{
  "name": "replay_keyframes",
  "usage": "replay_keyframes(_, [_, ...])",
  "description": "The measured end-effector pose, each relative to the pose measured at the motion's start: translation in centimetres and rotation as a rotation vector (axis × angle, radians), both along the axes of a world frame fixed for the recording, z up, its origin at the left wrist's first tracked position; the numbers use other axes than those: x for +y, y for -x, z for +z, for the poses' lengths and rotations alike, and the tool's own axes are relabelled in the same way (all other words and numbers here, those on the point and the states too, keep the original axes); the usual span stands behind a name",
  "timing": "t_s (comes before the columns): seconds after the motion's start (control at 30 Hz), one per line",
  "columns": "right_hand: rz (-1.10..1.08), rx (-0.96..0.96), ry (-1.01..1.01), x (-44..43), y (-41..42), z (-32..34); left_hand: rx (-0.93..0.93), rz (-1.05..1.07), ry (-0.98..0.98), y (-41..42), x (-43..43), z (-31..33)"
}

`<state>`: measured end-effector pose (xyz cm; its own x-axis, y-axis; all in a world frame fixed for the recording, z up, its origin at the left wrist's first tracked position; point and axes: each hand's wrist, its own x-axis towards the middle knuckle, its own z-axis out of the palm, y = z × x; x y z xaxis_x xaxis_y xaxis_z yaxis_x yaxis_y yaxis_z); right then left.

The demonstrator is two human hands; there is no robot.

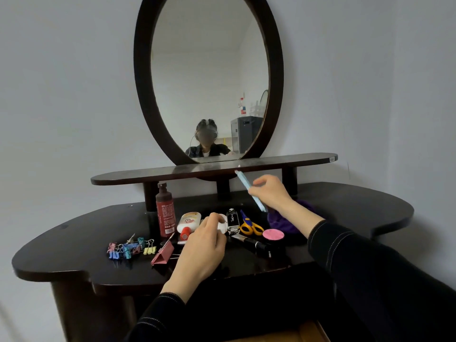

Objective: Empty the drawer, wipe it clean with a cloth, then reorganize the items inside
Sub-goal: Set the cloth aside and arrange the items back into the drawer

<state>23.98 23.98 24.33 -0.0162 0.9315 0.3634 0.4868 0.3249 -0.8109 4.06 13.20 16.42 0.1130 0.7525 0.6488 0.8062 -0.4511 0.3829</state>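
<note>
- your left hand (202, 245) reaches over the middle of the surface (74, 243), its fingers curled round a white case (222, 224) that lies there.
- your right hand (269, 191) is raised above the back of the surface and pinches a pale blue stick (244, 183), which slants up towards the shelf (246, 166) under the mirror (209, 70).
- a purple cloth (283, 222) lies bunched towards the right side of the surface, partly hidden under your right forearm.
- a red bottle (164, 213) stands upright left of the case, with a cream tube (188, 221) lying just beside it.
- small coloured clips (130, 248) sit in a heap nearer the left edge; a big pink clip (162, 253) lies just right of them, close to the front edge.
- right of the case lie a black and silver item (232, 222), yellow-handled scissors (250, 225) and a pink disc (273, 235), all close together.
- a black tube (254, 243) lies in front of them.
- the drawer (291, 334) shows only as a strip of brown wood below the front edge; you cannot tell what is in it.
</note>
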Motion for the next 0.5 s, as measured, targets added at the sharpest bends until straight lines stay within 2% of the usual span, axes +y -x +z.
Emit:
replay_keyframes(0.1, [0.165, 0.319, 0.077, -4.0, 0.3, 1.9, -0.187, -0.059, 0.046, -0.3, -1.2, 0.7])
replay_keyframes(0.23, [0.465, 0.627, 0.397, -11.7, -0.5, 1.0, -0.684, -0.29, 0.103, -2.7, -6.1, 0.2])
replay_keyframes(0.3, [0.611, 0.71, 0.534, -15.7, -1.4, -1.1, -0.825, -0.407, 0.167, -4.4, -8.9, -1.2])
replay_keyframes(0.37, [0.659, 0.761, 0.614, -19.2, -2.5, -4.2, -0.917, -0.531, 0.296, -6.0, -11.5, -3.2])
replay_keyframes(0.43, [0.645, 0.776, 0.676, -22.1, -3.8, -8.1, -0.95, -0.597, 0.451, -7.3, -13.7, -6.2])
replay_keyframes(0.5, [0.571, 0.698, 0.672, -24.5, -4.8, -12.3, -0.939, -0.551, 0.558, -8.3, -15.1, -9.7])
